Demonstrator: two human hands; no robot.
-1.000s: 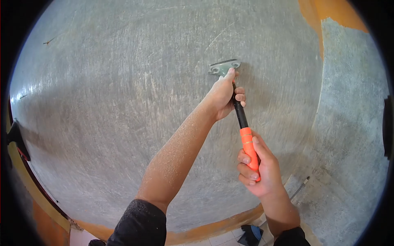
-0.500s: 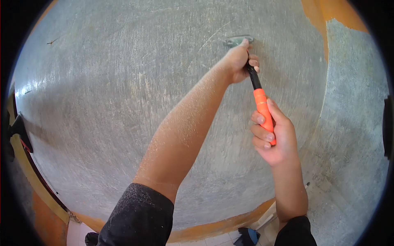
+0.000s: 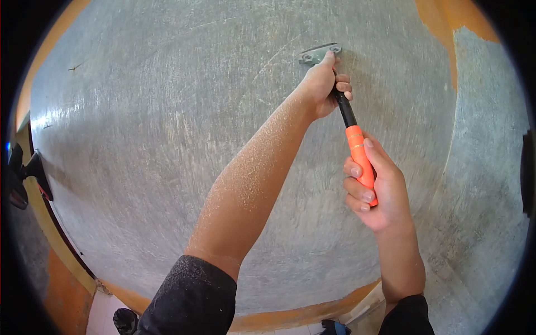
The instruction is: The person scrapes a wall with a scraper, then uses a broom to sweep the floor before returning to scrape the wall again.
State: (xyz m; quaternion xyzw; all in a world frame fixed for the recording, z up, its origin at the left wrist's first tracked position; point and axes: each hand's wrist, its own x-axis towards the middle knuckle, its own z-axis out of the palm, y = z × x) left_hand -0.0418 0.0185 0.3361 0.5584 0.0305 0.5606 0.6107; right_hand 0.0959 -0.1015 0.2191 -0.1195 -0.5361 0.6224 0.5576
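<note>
A long-handled scraper [image 3: 346, 114] with a black shaft, an orange grip and a grey-green metal head lies up against the grey wall [image 3: 223, 111]. My left hand [image 3: 325, 84] wraps around the shaft just below the head, its thumb pressed on the head. Lower down, my right hand [image 3: 379, 187] is closed around the orange grip. The scraper's blade edge points up the wall and appears to touch it. Pale dust covers my left forearm and sleeve.
Orange paint [image 3: 441, 22] borders the wall at the upper right and along its base. A dark object [image 3: 36, 176] juts out at the left edge. Near the floor are a black bundle [image 3: 125, 320] and a blue-and-black item [image 3: 334, 328].
The scraper head, blurred before, now shows sharply and a little more to the left. My right hand and the grip sit slightly lower in view. The view has shifted slightly.
</note>
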